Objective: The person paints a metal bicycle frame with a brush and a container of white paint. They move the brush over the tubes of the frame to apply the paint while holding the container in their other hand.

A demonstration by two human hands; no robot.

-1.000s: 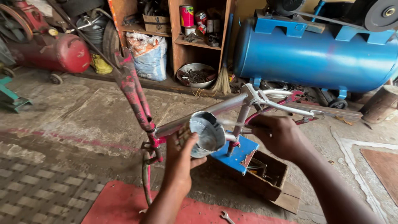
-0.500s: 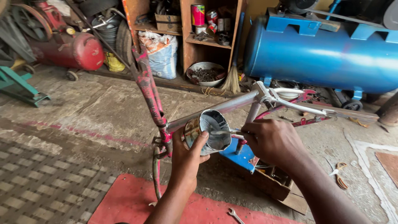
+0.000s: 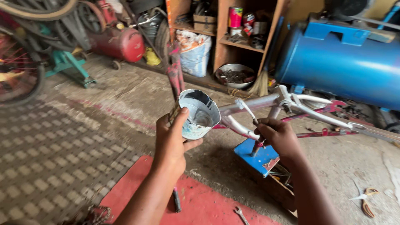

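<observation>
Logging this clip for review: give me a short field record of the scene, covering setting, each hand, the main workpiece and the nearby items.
setting: workshop floor, red mat underfoot
left hand: holds paint can, tilted, grey paint inside
right hand: holds brush, bristle end up, near the can
workpiece: bike frame, partly grey, partly red, resting over a blue box
background: blue tank, red compressor, wooden shelf
floor items: wrench, bowl of parts, broom
</observation>
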